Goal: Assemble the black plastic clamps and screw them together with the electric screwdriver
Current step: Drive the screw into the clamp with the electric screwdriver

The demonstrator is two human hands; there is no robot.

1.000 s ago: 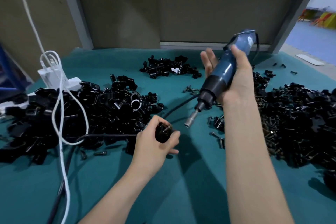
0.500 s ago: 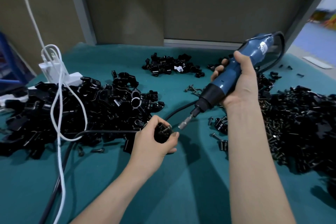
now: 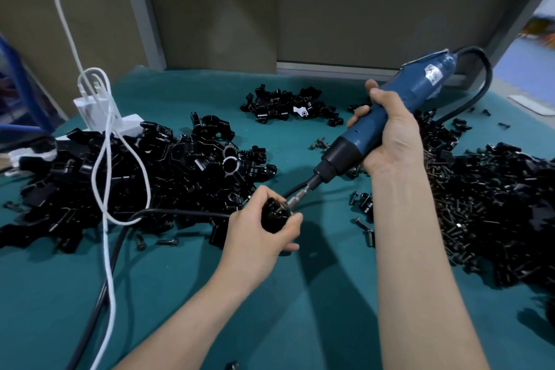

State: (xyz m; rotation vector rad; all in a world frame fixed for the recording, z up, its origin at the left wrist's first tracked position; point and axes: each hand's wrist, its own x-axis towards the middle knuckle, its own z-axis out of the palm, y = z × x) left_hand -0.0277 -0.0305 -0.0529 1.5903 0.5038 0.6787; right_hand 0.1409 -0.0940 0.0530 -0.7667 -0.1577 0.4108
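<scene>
Fingers of the left hand are curled round a black clamp, thumb over its top, keeping it low over the bench a little left of the middle. The right hand is wrapped firmly round the blue electric screwdriver, which slants down from the far right corner; its metal bit touches the top of the clamp.

From where I stand, the bench is covered in teal cloth. A big heap of black parts sprawls toward the left edge, a smaller cluster sits near the far edge, and a dark mound of screws and parts fills the right side. A few loose screws lie between them. A white cable loops down over the left heap from a white charger, and a black cord snakes to the near edge.

Behind the far edge stand tan boards with a grey post between them. Past the far right corner a blue floor shows, blurred.
</scene>
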